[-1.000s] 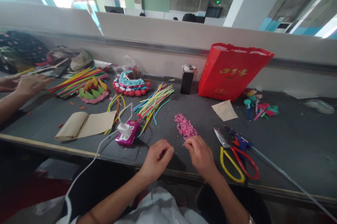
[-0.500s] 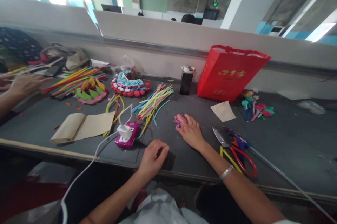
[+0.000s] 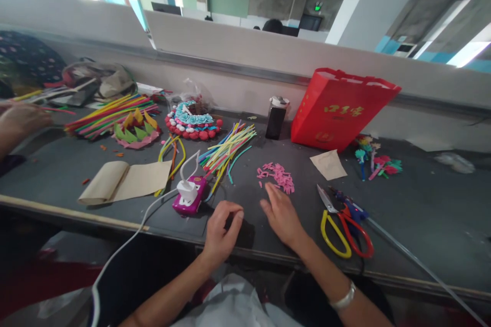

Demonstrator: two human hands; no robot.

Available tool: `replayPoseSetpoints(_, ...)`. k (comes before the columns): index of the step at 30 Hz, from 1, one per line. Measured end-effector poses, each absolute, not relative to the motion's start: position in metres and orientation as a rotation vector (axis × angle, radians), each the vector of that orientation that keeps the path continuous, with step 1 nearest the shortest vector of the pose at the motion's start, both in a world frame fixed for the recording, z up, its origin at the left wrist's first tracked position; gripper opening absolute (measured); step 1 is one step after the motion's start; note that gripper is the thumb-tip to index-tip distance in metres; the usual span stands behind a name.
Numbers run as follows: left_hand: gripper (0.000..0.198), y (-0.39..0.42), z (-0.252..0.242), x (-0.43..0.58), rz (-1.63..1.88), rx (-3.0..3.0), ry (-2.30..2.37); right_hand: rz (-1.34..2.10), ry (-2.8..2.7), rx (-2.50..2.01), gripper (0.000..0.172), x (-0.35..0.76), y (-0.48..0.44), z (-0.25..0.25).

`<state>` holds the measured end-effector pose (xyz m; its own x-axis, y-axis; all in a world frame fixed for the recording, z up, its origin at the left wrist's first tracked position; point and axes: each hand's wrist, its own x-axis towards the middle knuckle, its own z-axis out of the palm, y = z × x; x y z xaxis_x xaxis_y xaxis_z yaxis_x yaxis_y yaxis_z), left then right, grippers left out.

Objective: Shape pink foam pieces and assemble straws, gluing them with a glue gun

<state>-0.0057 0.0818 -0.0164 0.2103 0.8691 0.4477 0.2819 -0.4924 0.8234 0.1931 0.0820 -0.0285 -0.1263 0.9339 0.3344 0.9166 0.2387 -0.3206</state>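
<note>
My left hand (image 3: 223, 230) rests near the table's front edge with its fingers curled and thumb against the fingertips; whatever it may hold is hidden. My right hand (image 3: 283, 214) lies just in front of a loose heap of small pink pieces (image 3: 282, 177), its fingers stretched out and nothing visible in them. To the right of that hand are scissors (image 3: 333, 210) with one yellow and one red handle, blades pointing away. A blue glue gun (image 3: 355, 213) with a small red light lies partly behind them.
Behind stand a red bag (image 3: 341, 112) and a bottle (image 3: 276, 118). Colourful sticks (image 3: 230, 148) and a purple power socket (image 3: 191, 196) with a white cable (image 3: 132, 240) lie left. A brown paper roll (image 3: 111, 182) is nearer a co-worker's hand (image 3: 23, 125).
My right hand has drawn back from the pink pieces towards me, uncovering the spread heap. The left hand has hardly moved. The co-worker's hand at far left has shifted left.
</note>
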Motion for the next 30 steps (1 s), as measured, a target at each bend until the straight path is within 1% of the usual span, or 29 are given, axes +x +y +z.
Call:
replayPoseSetpoints(2,0.009,0.081,-0.019,-0.007,1.33,1.823,1.083,0.139,-2.144,-1.67,0.057,0.182,0.055,-0.029)
replayPoseSetpoints(6,0.012,0.08,-0.021,-0.017,1.404,1.639,1.155,0.46,-2.291,-1.384,0.049,0.184,0.038,-0.013)
replayPoseSetpoints(7,0.013,0.08,-0.021,-0.021,1.416,1.627,1.184,0.462,-2.238,-1.397,0.048,0.189,0.043,-0.01)
replayPoseSetpoints(10,0.017,0.08,-0.019,-0.033,1.423,1.688,1.27,0.308,-2.125,-1.581,0.054,0.196,0.061,-0.01)
replayPoseSetpoints(12,0.018,0.08,-0.017,-0.042,1.401,1.763,1.298,0.299,-2.196,-1.629,0.058,0.189,0.061,-0.016)
replayPoseSetpoints(13,0.018,0.08,-0.016,-0.047,1.387,1.798,1.307,0.313,-2.274,-1.586,0.061,0.182,0.055,-0.018)
replayPoseSetpoints(15,0.016,0.078,-0.015,-0.056,1.36,1.864,1.334,0.339,-2.385,-1.449,0.074,0.167,0.034,-0.018)
replayPoseSetpoints(16,0.015,0.076,-0.015,-0.06,1.348,1.891,1.352,0.382,-2.432,-1.354,0.075,0.161,0.023,-0.016)
replayPoseSetpoints(18,0.014,0.072,-0.015,-0.068,1.327,1.933,1.379,0.508,-2.485,-1.176,0.069,0.154,0.009,-0.008)
replayPoseSetpoints(20,0.013,0.067,-0.017,-0.071,1.305,1.991,1.376,0.557,-2.472,-1.152,0.061,0.154,0.007,-0.001)
replayPoseSetpoints(21,0.013,0.064,-0.018,-0.071,1.288,2.036,1.368,0.524,-2.435,-1.223,0.062,0.155,0.01,-0.001)
replayPoseSetpoints(23,0.019,0.057,-0.021,-0.07,1.225,2.156,1.363,0.425,-2.372,-1.377,0.068,0.155,0.015,-0.004)
replayPoseSetpoints(24,0.024,0.054,-0.022,-0.069,1.184,2.22,1.358,0.395,-2.379,-1.394,0.072,0.154,0.015,-0.006)
replayPoseSetpoints(26,0.033,0.045,-0.022,-0.07,1.085,2.335,1.286,0.402,-2.471,-1.272,0.076,0.152,0.011,-0.01)
replayPoseSetpoints(28,0.034,0.035,-0.021,-0.074,1.004,2.394,1.152,0.484,-2.545,-1.065,0.069,0.151,0.006,-0.007)
replayPoseSetpoints(30,0.034,0.029,-0.019,-0.08,0.973,2.377,1.108,0.532,-2.463,-1.043,0.055,0.15,0.012,0.001)
